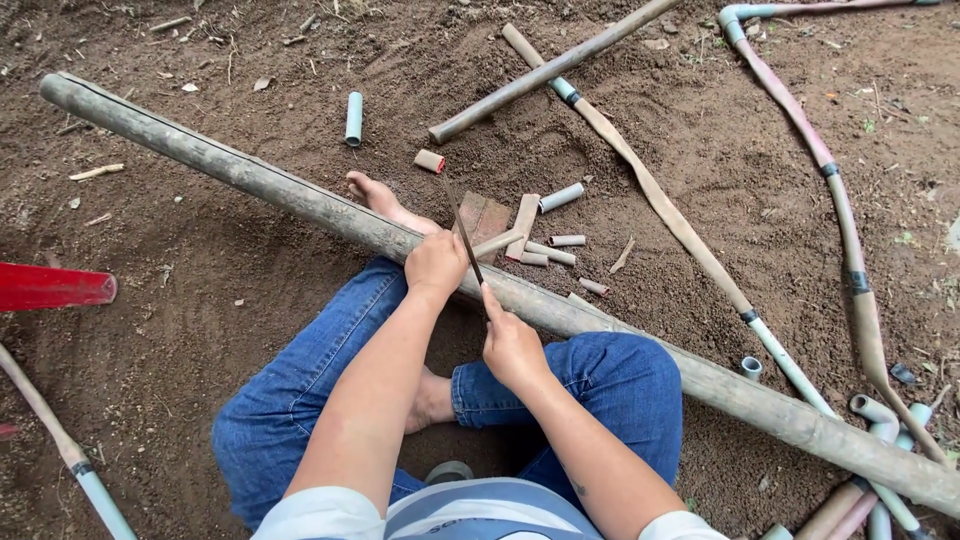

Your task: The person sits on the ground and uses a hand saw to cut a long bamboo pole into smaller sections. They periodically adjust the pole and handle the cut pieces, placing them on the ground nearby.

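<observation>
Two hands work at the long pole (300, 200) across the lap; left hand (436, 264) fingers curl around a short pipe piece (497, 243) on it; right hand (512, 347) pinches a thin saw blade (462, 225), mid-cut; steady strokes seem needed beyond the fingertips.

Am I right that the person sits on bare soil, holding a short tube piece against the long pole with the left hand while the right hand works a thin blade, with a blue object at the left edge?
Nearly: the head view shows the object at the left edge is red, not blue. The rest holds: the left hand holds a short tube piece against the long pole, and the right hand works the thin blade.
</observation>
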